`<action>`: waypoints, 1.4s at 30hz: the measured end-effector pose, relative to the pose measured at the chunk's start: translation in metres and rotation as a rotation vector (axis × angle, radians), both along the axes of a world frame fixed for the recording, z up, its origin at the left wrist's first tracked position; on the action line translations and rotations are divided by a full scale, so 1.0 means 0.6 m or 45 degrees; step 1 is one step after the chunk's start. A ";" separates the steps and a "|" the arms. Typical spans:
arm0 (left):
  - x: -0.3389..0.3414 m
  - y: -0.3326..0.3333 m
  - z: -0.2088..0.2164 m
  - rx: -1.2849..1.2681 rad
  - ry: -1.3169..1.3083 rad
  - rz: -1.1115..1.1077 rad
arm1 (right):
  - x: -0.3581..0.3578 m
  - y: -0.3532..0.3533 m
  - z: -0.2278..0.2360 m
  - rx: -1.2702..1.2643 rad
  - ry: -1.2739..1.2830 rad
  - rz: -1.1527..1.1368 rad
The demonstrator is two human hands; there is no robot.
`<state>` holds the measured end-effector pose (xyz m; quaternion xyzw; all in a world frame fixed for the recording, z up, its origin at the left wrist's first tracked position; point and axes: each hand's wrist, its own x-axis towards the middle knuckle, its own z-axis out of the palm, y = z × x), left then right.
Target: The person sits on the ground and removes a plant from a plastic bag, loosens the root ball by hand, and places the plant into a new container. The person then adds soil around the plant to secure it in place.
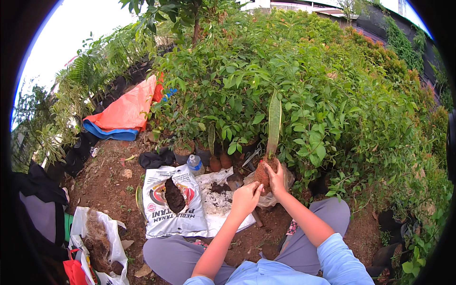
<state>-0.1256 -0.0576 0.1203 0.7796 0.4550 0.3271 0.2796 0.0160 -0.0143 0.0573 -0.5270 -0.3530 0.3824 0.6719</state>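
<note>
A snake plant (pixel 274 121) with one tall, yellow-edged leaf stands upright out of a round brown fibre-covered root ball (pixel 261 175). My right hand (pixel 276 179) is wrapped round the ball's right side and holds it up. Against its lower left side, my left hand (pixel 248 197) is closed with thumb and fingertips pinched together; what they grip, if anything, is too small to make out. Just behind the ball lies a crumpled clear plastic bag (pixel 288 178). Left of my hands, a white sheet (pixel 225 209) bears dark soil.
A white potting-soil bag (pixel 190 221), torn open over dark soil, lies left of centre. Behind it stand a water bottle (pixel 194 164) and two brown balls (pixel 215 164). A white bag (pixel 121 237) holds brown fibre. An orange-and-blue tarp (pixel 126 109) lies farther back. Dense potted shrubs (pixel 342 109) fill the far side.
</note>
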 end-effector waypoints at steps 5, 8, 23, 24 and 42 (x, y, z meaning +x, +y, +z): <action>0.022 -0.025 -0.045 0.331 0.234 -0.049 | -0.027 -0.004 0.009 -0.075 0.142 0.035; 0.040 -0.041 -0.042 0.187 0.278 0.036 | -0.016 -0.005 0.006 -0.125 0.264 0.086; 0.061 -0.054 -0.085 -0.021 0.212 0.142 | -0.010 -0.022 0.039 -0.174 0.513 0.205; 0.060 -0.054 -0.090 -0.049 0.140 0.159 | -0.013 -0.022 0.038 -0.170 0.468 0.200; 0.021 0.003 -0.167 -1.164 -1.027 -0.484 | 0.009 -0.030 0.067 -0.302 0.898 0.654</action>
